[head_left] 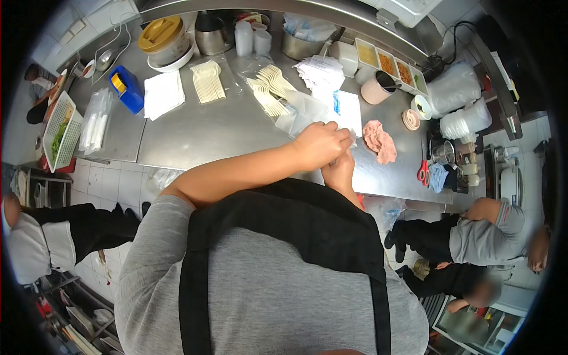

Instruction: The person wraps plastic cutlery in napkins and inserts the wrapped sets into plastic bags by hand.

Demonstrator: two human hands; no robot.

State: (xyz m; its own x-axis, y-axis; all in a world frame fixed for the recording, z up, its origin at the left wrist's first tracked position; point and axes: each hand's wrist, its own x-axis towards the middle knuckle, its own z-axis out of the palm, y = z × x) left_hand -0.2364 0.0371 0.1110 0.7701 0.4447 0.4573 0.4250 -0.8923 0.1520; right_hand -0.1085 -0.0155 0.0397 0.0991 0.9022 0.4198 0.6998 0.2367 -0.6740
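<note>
Both hands meet at the front edge of the steel counter. My left hand [321, 144] has its fingers closed at the corner of a clear plastic bag [306, 111]. My right hand [339, 171] is just below, touching it, its fingers mostly hidden under the left. Behind the bag are white papers [322, 74] and a blue-printed white packet [348, 109]. Light plastic forks [269, 92] lie to the left of the bag. A crumpled pink cloth [379, 142] rests to the right of my hands.
Red-handled scissors [423, 173], a pink container [377, 89] and food trays [387, 64] stand right. Further left are a blue tape dispenser [127, 90], napkins [164, 96] and wrapped cutlery [208, 81]. Other people stand at left [35, 242] and right [482, 234].
</note>
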